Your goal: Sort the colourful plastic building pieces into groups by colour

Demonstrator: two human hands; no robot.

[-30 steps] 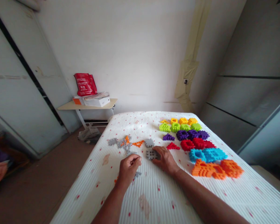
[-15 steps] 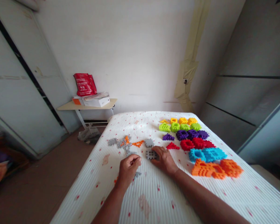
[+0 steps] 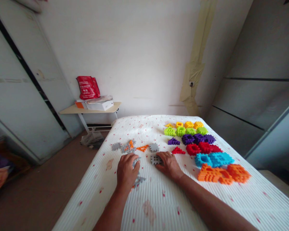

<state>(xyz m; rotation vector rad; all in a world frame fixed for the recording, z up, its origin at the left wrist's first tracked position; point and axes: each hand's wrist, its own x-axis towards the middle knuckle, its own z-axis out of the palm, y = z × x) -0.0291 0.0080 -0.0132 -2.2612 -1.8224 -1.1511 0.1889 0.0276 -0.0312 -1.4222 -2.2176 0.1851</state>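
Observation:
Curled around a grey interlocking building piece (image 3: 136, 161), my left hand (image 3: 127, 168) covers most of it. My right hand (image 3: 170, 165) rests on the bed, its thumb and fingers closed on the right side of a grey lattice square block (image 3: 155, 159). Just beyond that block lies a solid grey square tile (image 3: 154, 147). An orange triangular piece (image 3: 143, 148) sits to the left of the tile. Past my left hand is a pile of grey and orange pieces (image 3: 128, 147), with a grey tile (image 3: 116, 146) at its left. Another grey piece (image 3: 141, 180) shows beside my left wrist.
On the bed's right side, pieces stand in colour rows: yellow (image 3: 189, 124), green (image 3: 180, 131), purple (image 3: 188, 139), red (image 3: 193, 149), blue (image 3: 221, 159) and orange (image 3: 209, 173). A small table (image 3: 69, 109) with a red bag (image 3: 88, 87) stands at the back left.
My left hand has moved a little left and forward, from a pinch above the bed to closing around a grey building piece. My right hand stays on the lattice block.

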